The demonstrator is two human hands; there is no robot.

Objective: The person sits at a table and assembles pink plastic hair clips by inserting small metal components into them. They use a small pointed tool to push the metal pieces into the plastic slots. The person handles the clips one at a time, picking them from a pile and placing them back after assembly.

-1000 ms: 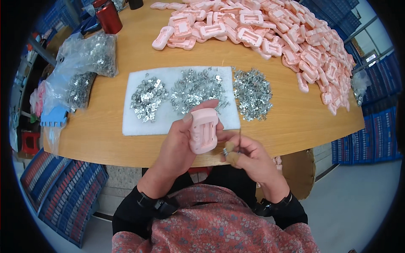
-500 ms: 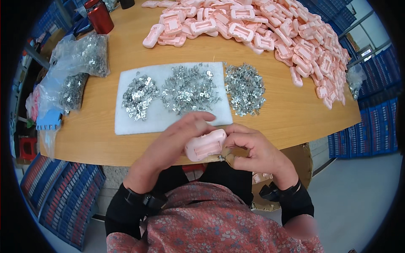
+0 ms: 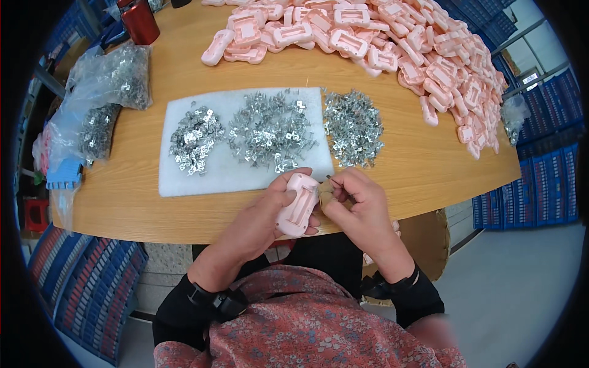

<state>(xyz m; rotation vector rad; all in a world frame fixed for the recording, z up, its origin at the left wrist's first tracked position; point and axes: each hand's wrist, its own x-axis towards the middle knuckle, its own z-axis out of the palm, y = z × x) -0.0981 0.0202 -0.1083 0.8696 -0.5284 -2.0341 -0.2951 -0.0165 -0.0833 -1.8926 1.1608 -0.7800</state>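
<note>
My left hand grips a pink plastic housing at the near edge of the wooden table, its open side facing up. My right hand pinches a small metal clip against the housing's right edge; a thumb wrapped in tan tape presses there. Just beyond the hands lies a white foam pad carrying two heaps of small metal clips. A third heap of clips sits on the bare wood beside the pad.
A large pile of pink housings covers the far right of the table. Clear bags of metal parts lie at the left, a red bottle behind them. Blue crates stand on the floor to the right.
The housing went from upright to flat and back to tilted with its open side up. My right hand now presses a clip at its right edge.
</note>
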